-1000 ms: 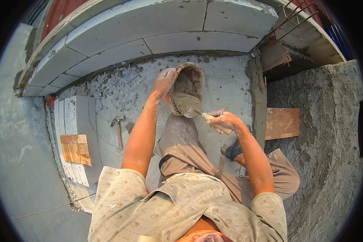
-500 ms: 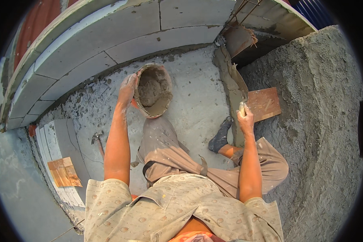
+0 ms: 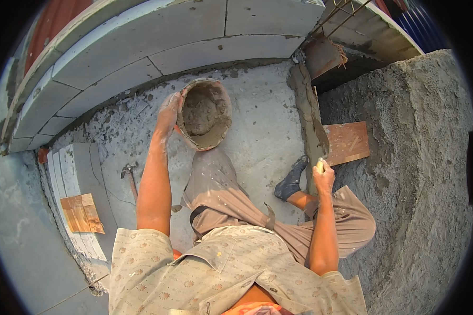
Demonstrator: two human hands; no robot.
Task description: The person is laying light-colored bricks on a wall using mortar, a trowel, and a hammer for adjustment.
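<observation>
Mortar point(image 3: 201, 113), grey, wet and lumpy, lies in a round bucket point(image 3: 215, 137) whose rim is crusted with it, a little orange showing on the outside. The bucket's mouth faces up, over the far half of the floor point(image 3: 263, 105) and just beyond the person's bent knee (its base is hidden, so I cannot tell whether it rests there).

The left arm reaches forward, its hand point(image 3: 168, 111) gripping the bucket's left rim. The right arm is extended too, its hand point(image 3: 325, 178) closed round the pale handle of a trowel point(image 3: 320, 166) at the mortar strip point(image 3: 307, 105) along the floor's right edge; its blade is hard to make out.

Counted: one bucket, one trowel, one hammer point(image 3: 133, 184) toward the floor's left edge, and two wooden pieces, one point(image 3: 82, 213) on pale blocks point(image 3: 89, 173) at that edge, the other point(image 3: 348, 143) beyond the right edge.
</observation>
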